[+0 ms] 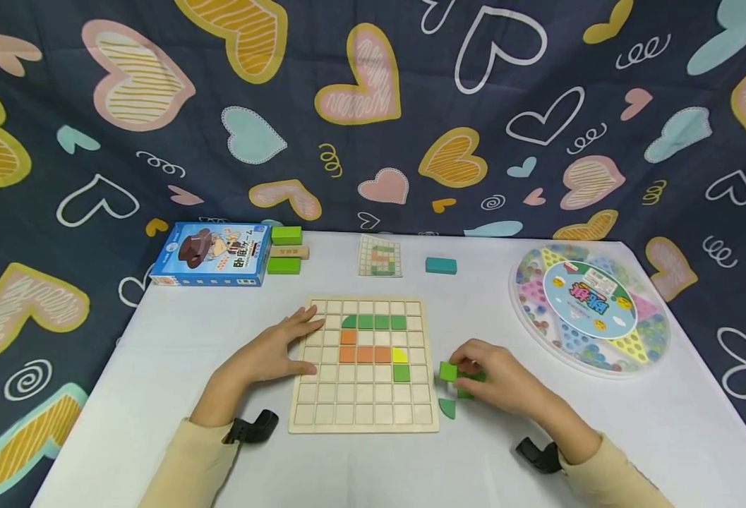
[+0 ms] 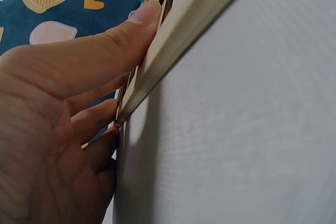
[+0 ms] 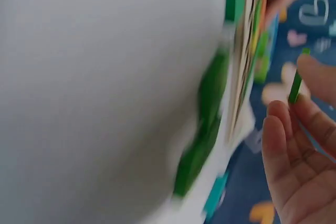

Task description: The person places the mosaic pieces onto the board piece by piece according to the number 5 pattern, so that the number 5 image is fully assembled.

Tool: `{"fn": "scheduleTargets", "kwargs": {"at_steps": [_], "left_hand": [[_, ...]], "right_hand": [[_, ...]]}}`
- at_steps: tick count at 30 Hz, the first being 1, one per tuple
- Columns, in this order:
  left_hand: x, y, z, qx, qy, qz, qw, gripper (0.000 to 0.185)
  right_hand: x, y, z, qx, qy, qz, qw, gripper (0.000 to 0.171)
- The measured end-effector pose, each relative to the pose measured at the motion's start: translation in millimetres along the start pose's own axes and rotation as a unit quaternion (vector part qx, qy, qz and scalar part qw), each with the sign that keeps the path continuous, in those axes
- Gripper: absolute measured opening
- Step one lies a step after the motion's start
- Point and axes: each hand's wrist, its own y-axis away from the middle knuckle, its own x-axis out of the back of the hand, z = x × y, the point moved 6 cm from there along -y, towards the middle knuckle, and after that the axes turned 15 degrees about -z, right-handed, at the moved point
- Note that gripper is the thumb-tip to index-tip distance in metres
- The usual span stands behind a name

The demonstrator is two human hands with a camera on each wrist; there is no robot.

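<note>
The left hand [image 1: 277, 351] is resting with its fingers spread along the board [image 1: 363, 428], probably steadying it. The right hand [image 1: 496, 377] is pinching a green tile [image 1: 448, 371] between thumb and fingertip, just off the board's right edge; that grip is presumably leaving the face uncovered. Loose green pieces [image 1: 466, 394] are lying under the right fingers, and a quarter-round [image 1: 447, 408] is lying just nearer the person, seemingly for easy reach. Between both hands' fingers, coloured tiles [image 1: 365, 355] are occupying slots whose ridges are likely preventing sliding.
</note>
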Motion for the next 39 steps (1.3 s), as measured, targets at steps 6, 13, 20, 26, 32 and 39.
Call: {"fn": "scheduleTargets", "kwargs": {"at_steps": [6, 13, 20, 26, 32, 39], "left_hand": [[0.7, 0.2, 0.2, 0.000, 0.001, 0.005, 1.0000, 0.084], [-0.7, -0.5, -0.6, -0.003, 0.000, 0.003, 1.0000, 0.084], [0.2, -1.0, -1.5, -0.005, -0.001, 0.004, 1.0000, 0.084], [-0.3, -1.4, -1.8, -0.008, -0.003, 0.005, 1.0000, 0.084], [-1.5, -2.8, -0.9, -0.011, 0.000, -0.001, 0.9999, 0.084], [-0.7, -2.3, -1.6, -0.010, -0.004, 0.001, 0.9999, 0.085]], "right_hand": [[-28, -27, -31, 0.009, 0.023, -0.071, 0.997, 0.023], [-42, -42, -44, 0.031, 0.093, -0.079, 0.992, 0.019], [-46, -45, -45, 0.034, 0.097, -0.072, 0.992, 0.022], [-47, -43, -45, 0.030, 0.107, -0.071, 0.991, 0.024], [-36, -28, -32, 0.007, 0.075, -0.054, 0.996, 0.028], [-2, 29, 18, -0.050, 0.010, 0.025, 0.998, 0.034]]}}
